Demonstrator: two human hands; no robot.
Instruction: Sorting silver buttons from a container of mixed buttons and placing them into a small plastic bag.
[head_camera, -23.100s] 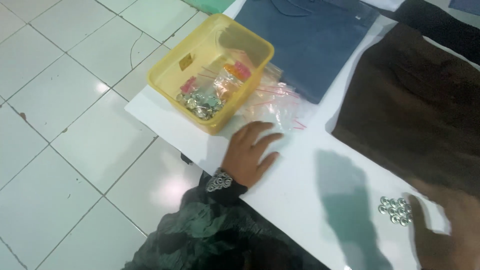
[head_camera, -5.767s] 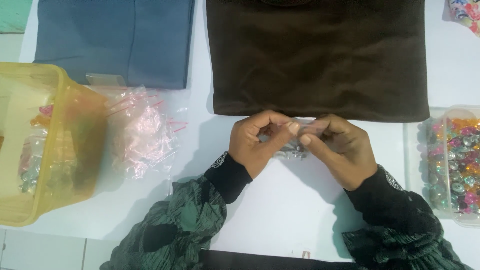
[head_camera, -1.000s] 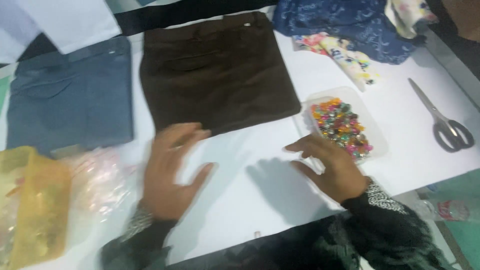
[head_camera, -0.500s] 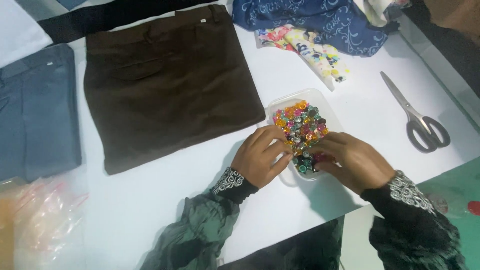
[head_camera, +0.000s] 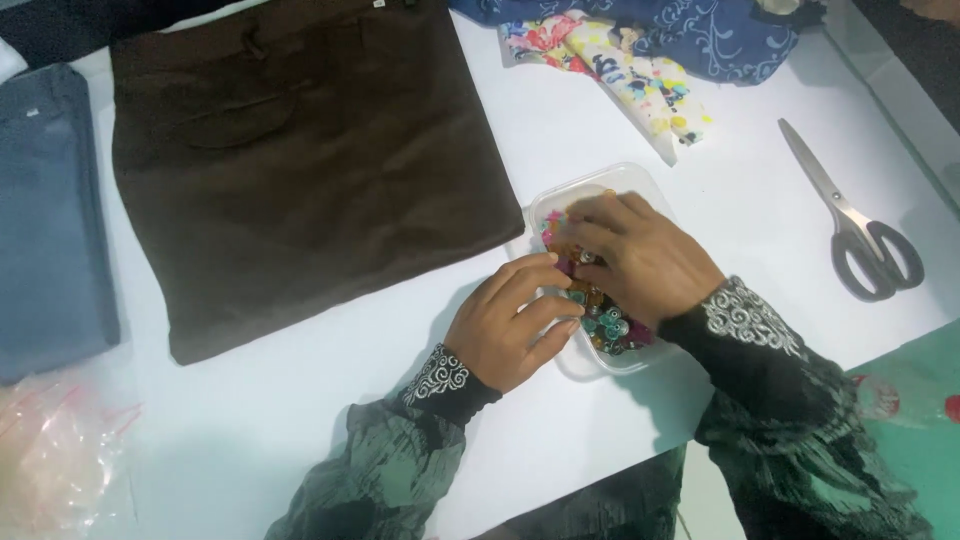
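Resting palm-down in a clear, rounded-rectangular plastic container (head_camera: 640, 185), the right hand (head_camera: 645, 262) spreads its fingers loosely over small multicoloured beads (head_camera: 612, 325); whether it has hold of any I cannot tell. The left hand (head_camera: 515, 320) lies against the container's left wall, fingers half curled, tips touching the rim and beads, gripping nothing visible. The container sits right of the frame's centre on a white table (head_camera: 300, 400), its long axis running from upper left to lower right. Teal, pink, orange and dark beads show beneath the hands. Just left lies a folded dark brown garment (head_camera: 300, 170); grey metal scissors (head_camera: 850, 225) lie at the right edge, blades toward upper left.
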